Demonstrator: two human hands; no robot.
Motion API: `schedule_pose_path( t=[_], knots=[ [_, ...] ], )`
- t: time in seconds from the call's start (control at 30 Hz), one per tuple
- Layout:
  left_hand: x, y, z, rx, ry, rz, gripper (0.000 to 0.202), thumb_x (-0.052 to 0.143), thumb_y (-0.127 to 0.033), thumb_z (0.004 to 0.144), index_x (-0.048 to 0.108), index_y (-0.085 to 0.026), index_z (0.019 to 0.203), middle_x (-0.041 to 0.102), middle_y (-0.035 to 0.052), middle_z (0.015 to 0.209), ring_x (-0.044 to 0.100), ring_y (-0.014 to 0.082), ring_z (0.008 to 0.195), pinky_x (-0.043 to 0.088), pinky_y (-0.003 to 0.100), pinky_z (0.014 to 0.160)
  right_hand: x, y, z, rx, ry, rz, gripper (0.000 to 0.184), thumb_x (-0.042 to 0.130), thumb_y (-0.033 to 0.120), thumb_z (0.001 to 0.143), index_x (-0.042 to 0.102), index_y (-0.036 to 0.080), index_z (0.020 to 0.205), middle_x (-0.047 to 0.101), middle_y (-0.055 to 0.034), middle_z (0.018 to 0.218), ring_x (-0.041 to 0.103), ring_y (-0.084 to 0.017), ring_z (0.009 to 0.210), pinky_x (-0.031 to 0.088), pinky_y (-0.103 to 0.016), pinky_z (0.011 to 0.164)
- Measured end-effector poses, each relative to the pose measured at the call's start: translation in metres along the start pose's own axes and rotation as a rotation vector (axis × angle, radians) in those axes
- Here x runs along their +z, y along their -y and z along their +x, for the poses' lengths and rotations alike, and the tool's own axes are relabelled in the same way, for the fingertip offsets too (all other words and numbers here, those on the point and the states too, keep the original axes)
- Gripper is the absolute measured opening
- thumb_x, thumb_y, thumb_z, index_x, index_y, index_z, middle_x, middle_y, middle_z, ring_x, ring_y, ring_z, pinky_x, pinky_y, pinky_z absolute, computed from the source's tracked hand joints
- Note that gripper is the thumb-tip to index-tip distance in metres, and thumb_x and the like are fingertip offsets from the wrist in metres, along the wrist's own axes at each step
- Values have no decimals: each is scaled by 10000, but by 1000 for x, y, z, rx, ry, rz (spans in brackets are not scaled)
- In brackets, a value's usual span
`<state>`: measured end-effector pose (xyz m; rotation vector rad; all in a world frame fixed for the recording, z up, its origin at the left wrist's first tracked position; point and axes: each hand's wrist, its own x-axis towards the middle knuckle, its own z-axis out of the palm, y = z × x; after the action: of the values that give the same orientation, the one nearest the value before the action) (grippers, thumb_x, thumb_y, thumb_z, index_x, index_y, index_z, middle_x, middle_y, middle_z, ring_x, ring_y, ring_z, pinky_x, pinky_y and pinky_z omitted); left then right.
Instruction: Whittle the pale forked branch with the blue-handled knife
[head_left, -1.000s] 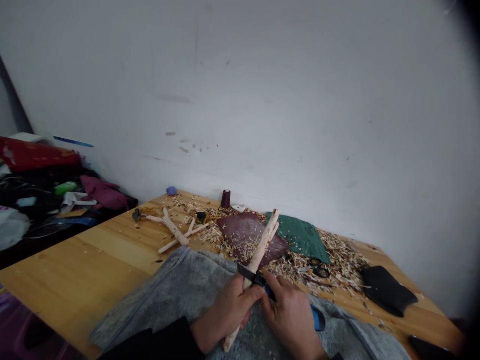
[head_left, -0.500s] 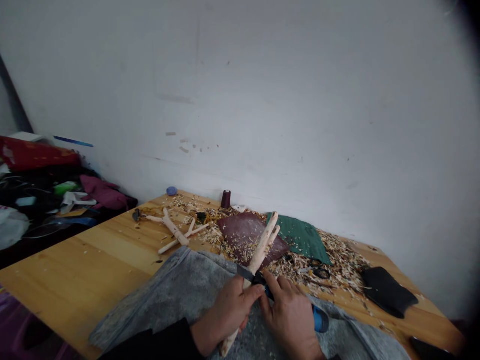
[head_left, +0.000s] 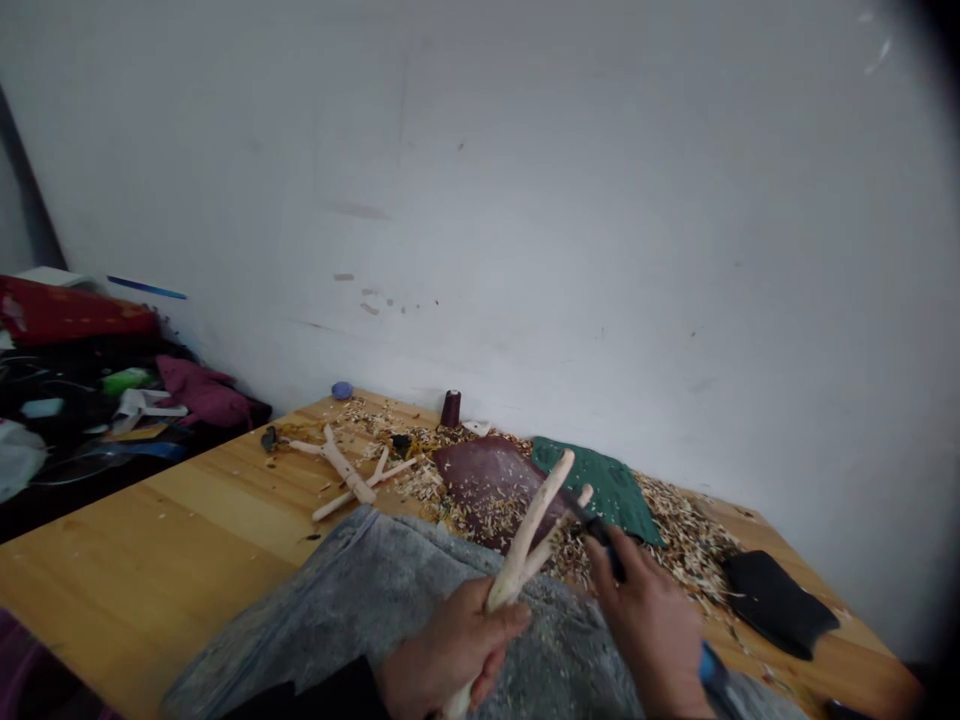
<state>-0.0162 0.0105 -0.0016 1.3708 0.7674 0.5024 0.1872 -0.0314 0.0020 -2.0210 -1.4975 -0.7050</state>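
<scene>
The left hand point(head_left: 450, 645) grip clamps a peeled forked branch point(head_left: 523, 555); the right hand point(head_left: 649, 640) grip clamps a blue-handled knife point(head_left: 600, 530) above the grey felt cloth point(head_left: 300, 610). Shallow strokes away from the left thumb would suit.

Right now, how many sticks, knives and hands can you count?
Sticks: 3 (held stick, left table stick, right table stick)
Knives: 1 (knife)
Hands: 2 (left hand, right hand)
Total: 6

We're in a home woodcarving corner: wood shavings point(head_left: 682, 540) and peeled branches point(head_left: 345, 475) litter a pine tabletop point(head_left: 150, 540). Beside it, we see heaped clothes point(head_left: 202, 390) against a scuffed white wall point(head_left: 525, 200).
</scene>
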Motion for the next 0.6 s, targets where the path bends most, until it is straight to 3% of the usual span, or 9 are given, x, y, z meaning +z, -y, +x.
schedule_pose_path(
  t=[0.1,0.23,0.33,0.47,0.6],
  knots=[
    [-2,2,1,9,31,-3,410,505,-612,822,483,-212,908,445,-115,490,333,44,284,262,169,308,-1,-12,3,-28,-46,50,491,372,527,938,625,175,1169,704,-114,950,673,-250,720,466,-326,603],
    [-8,6,7,65,-52,-1,462,415,-578,880,440,-212,1161,523,-91,573,363,47,278,257,166,291,0,7,-4,-173,59,299,421,365,457,955,627,196,1158,708,-95,1022,689,-205,832,511,-278,688],
    [-11,6,9,132,-113,-107,421,427,-528,888,432,-208,1162,543,-75,607,398,50,310,267,161,309,2,18,-6,-197,153,386,412,367,448,957,627,194,1152,723,-85,983,696,-195,826,521,-261,675],
    [-10,-2,6,211,-120,-337,327,539,-430,838,463,-203,1061,560,-28,808,496,52,465,367,163,378,3,18,-6,-214,206,425,414,373,440,957,624,185,1166,724,-89,980,696,-193,828,524,-258,702],
    [-7,-13,0,221,-104,-371,394,558,-327,790,442,-211,1147,545,-10,879,520,66,527,344,154,360,5,20,-9,-265,266,444,399,373,431,957,616,203,1178,719,-83,979,692,-185,821,524,-261,715]
  ],
)
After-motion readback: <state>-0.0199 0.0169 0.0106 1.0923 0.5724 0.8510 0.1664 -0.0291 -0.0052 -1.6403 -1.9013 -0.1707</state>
